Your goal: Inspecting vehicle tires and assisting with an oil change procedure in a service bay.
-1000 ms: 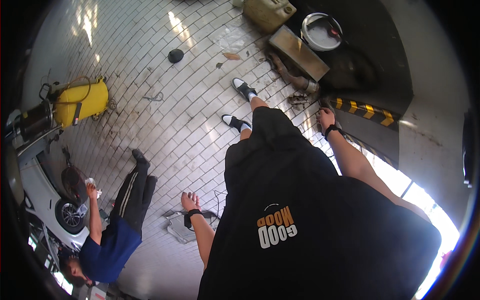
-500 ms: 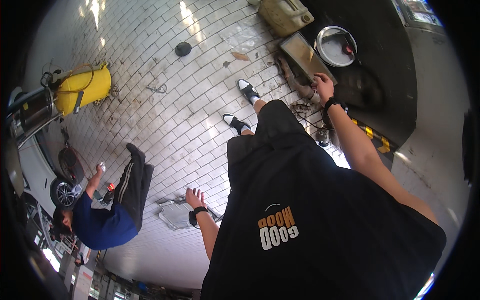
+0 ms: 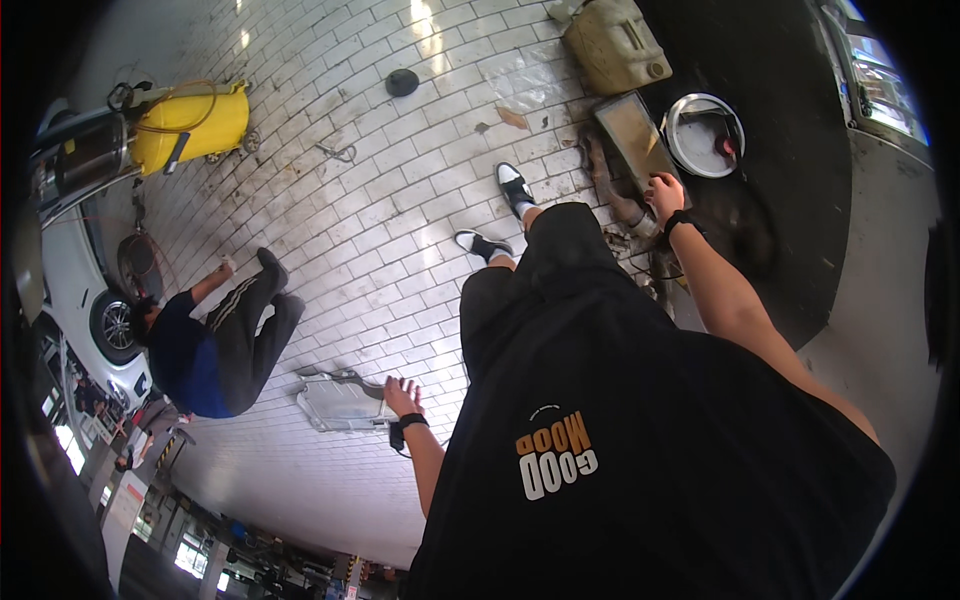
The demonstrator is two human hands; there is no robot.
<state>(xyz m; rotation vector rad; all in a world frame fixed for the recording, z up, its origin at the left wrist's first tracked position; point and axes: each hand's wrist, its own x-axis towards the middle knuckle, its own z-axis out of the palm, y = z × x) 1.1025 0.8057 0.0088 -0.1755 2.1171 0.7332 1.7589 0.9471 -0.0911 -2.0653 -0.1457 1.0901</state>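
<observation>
My left hand [image 3: 405, 397] hangs low with its fingers spread and nothing in them. Below it on the tiles lies a silvery flat panel [image 3: 340, 408] with a dark curved edge; hand and panel overlap in view, and I see no grip on it. My right hand [image 3: 664, 197] is held out to the right, fingers loosely bent and apart, with no object visible in it. Nearest to that hand are a shallow rectangular tray [image 3: 632, 132] and a rusty bent pipe [image 3: 606, 185] on the floor. Dark bands circle both wrists.
Past the tray stand a beige jerry can [image 3: 612, 48] and a round white-rimmed basin [image 3: 722, 112]. To the left are a yellow tank [image 3: 190, 130] on wheels, a co-worker [image 3: 225, 345] bending forward and a white car [image 3: 75, 245]. A black round lid [image 3: 402, 82] lies ahead.
My view has shifted, so the floor things sit farther right, and the silvery panel shows more fully beside my left hand. The co-worker's posture has changed. Both my hands remain free.
</observation>
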